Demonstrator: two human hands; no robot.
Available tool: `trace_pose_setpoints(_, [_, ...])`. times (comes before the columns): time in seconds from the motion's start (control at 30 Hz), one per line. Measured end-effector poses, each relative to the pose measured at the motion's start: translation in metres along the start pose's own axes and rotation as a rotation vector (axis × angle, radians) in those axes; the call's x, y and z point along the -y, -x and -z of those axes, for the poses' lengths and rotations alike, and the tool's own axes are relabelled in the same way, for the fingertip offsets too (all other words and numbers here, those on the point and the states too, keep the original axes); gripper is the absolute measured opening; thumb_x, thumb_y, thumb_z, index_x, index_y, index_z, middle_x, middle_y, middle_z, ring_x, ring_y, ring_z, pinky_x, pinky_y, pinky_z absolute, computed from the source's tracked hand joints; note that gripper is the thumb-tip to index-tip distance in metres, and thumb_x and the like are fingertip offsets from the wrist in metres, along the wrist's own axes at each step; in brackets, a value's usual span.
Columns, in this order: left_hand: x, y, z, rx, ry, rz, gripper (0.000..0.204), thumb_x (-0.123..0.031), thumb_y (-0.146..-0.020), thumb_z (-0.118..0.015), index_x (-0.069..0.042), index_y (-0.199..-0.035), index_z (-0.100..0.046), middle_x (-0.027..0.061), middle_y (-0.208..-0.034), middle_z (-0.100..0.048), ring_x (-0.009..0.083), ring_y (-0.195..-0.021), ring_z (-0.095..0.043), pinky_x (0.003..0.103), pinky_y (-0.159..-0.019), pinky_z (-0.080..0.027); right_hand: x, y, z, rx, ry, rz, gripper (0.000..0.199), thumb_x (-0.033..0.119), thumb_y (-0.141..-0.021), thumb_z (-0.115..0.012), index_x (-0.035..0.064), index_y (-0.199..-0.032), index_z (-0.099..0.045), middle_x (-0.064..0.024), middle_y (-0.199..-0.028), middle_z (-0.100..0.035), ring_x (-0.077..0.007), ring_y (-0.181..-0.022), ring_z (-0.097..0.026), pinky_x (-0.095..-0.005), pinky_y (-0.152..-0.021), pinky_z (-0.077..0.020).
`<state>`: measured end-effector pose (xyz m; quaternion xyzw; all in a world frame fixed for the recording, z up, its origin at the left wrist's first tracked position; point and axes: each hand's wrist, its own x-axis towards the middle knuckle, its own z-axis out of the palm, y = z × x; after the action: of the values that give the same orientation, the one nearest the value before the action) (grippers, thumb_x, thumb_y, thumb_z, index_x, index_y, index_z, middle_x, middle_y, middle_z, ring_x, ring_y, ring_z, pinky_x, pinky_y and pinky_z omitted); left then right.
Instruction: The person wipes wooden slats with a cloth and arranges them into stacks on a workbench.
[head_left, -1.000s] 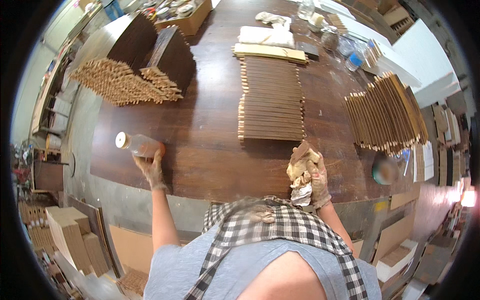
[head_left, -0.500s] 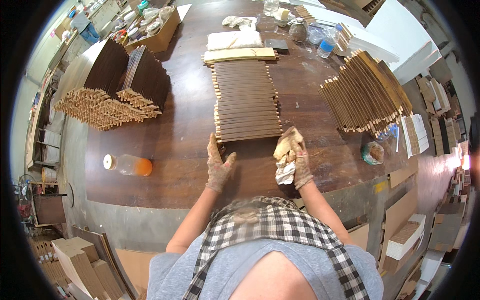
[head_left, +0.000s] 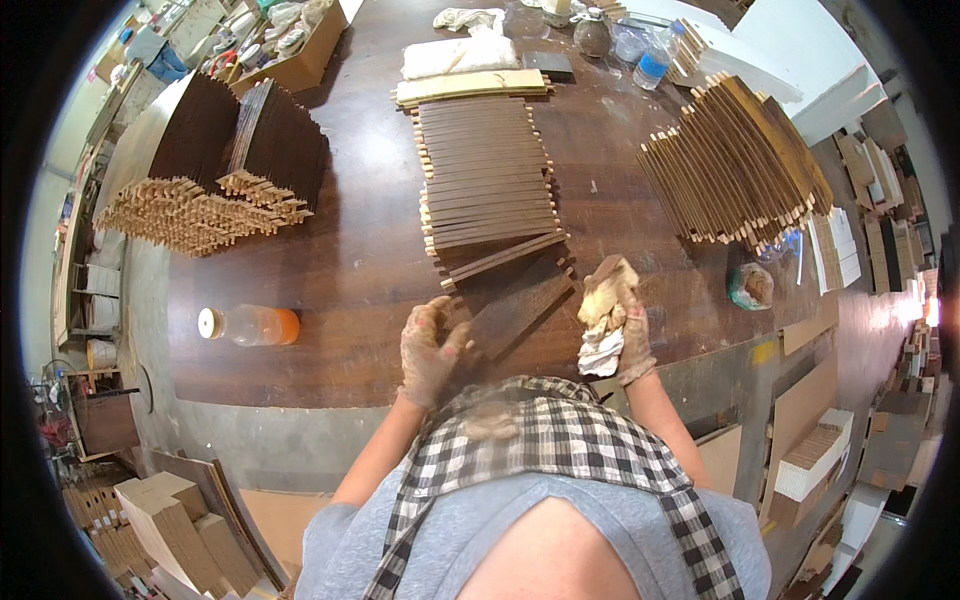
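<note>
In a stained work glove, my left hand (head_left: pixel 430 350) is closed at the lower left end of a dark brown wooden slat (head_left: pixel 525 308). The slat lies at a slant, its far end up to the right. My right hand (head_left: pixel 636 345), also gloved, grips a crumpled, brown-stained white cloth (head_left: pixel 605 315) just right of that slat. Beyond them a row of dark slats (head_left: pixel 488 180) with pale pegged ends runs away from me. One loose slat (head_left: pixel 508 258) sits askew at the row's near end. Glove and slat edges blur where they meet.
Dark slat stacks stand at the left (head_left: pixel 215 165) and right (head_left: pixel 735 165) of the brown table (head_left: pixel 350 350). A jar with orange liquid (head_left: pixel 250 326) lies at left. A plastic tub (head_left: pixel 750 287) and a water bottle (head_left: pixel 655 62) are at right. A cardboard box (head_left: pixel 300 60) is far left.
A slat from the row's near end has come toward me and turned to a slant at my left hand. Another slat there now sits askew. My right hand moved slightly right with the cloth.
</note>
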<state>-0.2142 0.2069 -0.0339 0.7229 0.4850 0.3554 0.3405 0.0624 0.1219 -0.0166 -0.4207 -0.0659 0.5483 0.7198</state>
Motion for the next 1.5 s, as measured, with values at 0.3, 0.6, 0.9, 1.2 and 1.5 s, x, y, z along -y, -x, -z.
trace_pose_setpoints(0.3, [-0.053,-0.031,-0.042,0.543,-0.479,-0.246,0.088,-0.024,-0.069,-0.082,-0.003,-0.142,-0.038,0.0200,-0.119,-0.055,0.0396,-0.111,-0.051,0.049,-0.094,-0.043,0.002,0.016,-0.007,-0.062,-0.119,-0.109,0.047,0.039,-0.097,-0.057,0.0003,-0.124,-0.054,-0.0121,-0.101,-0.066,-0.0178,-0.078,-0.068,-0.0267,-0.057,-0.0595])
trace_pose_setpoints(0.6, [-0.057,-0.036,-0.032,0.706,-0.698,-0.167,0.113,-0.027,-0.058,-0.090,0.001,-0.147,-0.026,0.0229,-0.124,-0.050,0.0409,-0.112,-0.052,0.045,-0.093,-0.047,-0.013,0.027,0.020,0.018,-0.114,-0.107,0.030,0.022,-0.094,-0.065,0.0092,-0.120,-0.058,0.0018,-0.068,-0.060,-0.0091,-0.050,-0.059,-0.0243,-0.043,-0.0525])
trace_pose_setpoints(0.9, [-0.058,-0.046,-0.054,0.923,-0.854,-0.311,0.113,-0.040,-0.064,-0.085,-0.008,-0.152,-0.021,0.0236,-0.134,-0.044,0.0382,-0.118,-0.050,0.045,-0.098,-0.045,-0.031,0.109,0.049,-0.182,-0.496,0.187,0.030,0.032,-0.101,-0.052,0.0082,-0.118,-0.058,-0.0108,-0.091,-0.070,-0.0219,-0.070,-0.069,-0.0345,-0.058,-0.0591])
trace_pose_setpoints(1.2, [-0.075,-0.054,-0.074,1.586,0.561,0.472,0.070,-0.022,-0.092,-0.067,0.000,-0.148,-0.031,0.0222,-0.136,-0.049,0.0351,-0.113,-0.056,0.049,-0.088,-0.052,-0.067,0.185,0.073,-0.408,0.625,0.691,0.056,0.023,-0.090,-0.065,0.0004,-0.138,-0.045,-0.0166,-0.133,-0.050,-0.0238,-0.121,-0.051,-0.0345,-0.101,-0.0443])
trace_pose_setpoints(1.5, [-0.113,-0.012,-0.091,1.555,0.914,0.693,0.075,-0.033,-0.089,-0.066,-0.003,-0.148,-0.030,0.0210,-0.135,-0.049,0.0351,-0.112,-0.056,0.048,-0.090,-0.050,-0.048,0.181,0.046,0.016,-0.653,0.493,0.029,0.025,-0.097,-0.060,0.0032,-0.116,-0.061,-0.0073,-0.097,-0.071,-0.0140,-0.081,-0.070,-0.0278,-0.070,-0.0603])
